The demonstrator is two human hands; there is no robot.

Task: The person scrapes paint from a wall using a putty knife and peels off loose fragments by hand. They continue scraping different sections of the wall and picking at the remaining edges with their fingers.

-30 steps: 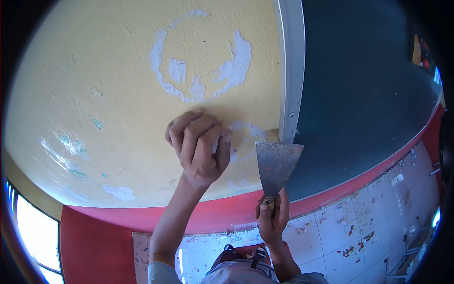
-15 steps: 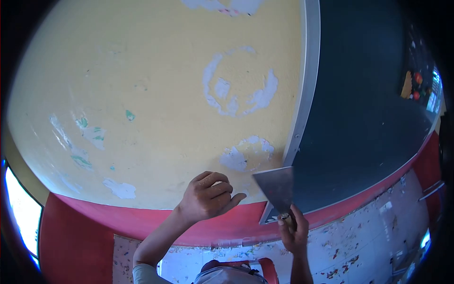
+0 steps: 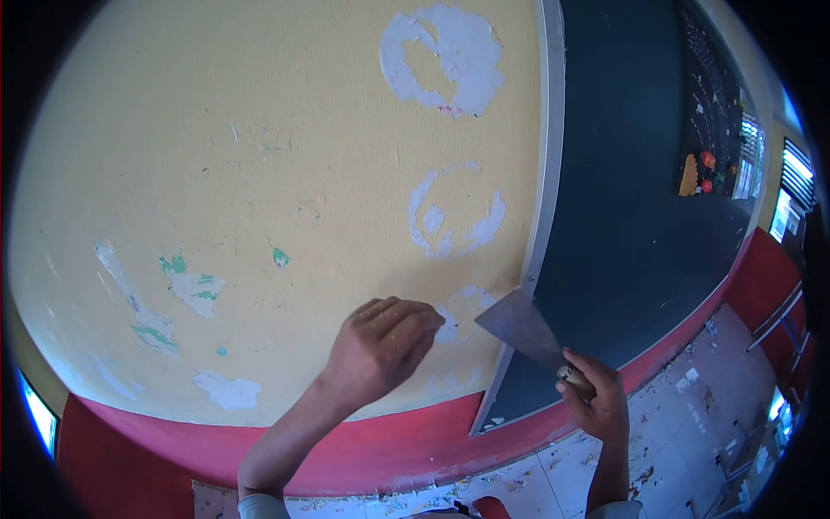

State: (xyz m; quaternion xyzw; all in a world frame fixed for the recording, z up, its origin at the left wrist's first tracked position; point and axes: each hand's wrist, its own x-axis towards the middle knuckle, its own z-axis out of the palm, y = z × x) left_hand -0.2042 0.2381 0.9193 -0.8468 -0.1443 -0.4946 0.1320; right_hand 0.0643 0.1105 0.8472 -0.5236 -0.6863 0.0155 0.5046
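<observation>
My right hand [image 3: 595,396] grips the handle of a putty knife [image 3: 524,327]. Its wide, flat metal blade points up and left, in front of the chalkboard frame's lower part. My left hand [image 3: 380,349] is raised before the yellow wall [image 3: 337,112], its fingers bent and bunched together. Whatever may be between those fingertips is hidden from view. Just beyond them lies a low patch of peeled paint [image 3: 474,303], partly covered by the hand. Above it are a broken ring of bare patches [image 3: 488,227] and a larger whitish patch [image 3: 474,60].
A dark green chalkboard [image 3: 622,199] with a metal frame [image 3: 551,130] takes up the right side. Below runs a red wall band [image 3: 406,441]. Paint flakes litter the tiled floor [image 3: 562,471]. Metal-legged furniture [image 3: 778,316] stands at far right.
The view has shifted, showing more of the upper wall. My left hand's fingers have drawn together, and its thumb no longer sticks out. My right hand has moved right, tilting the putty knife leftward.
</observation>
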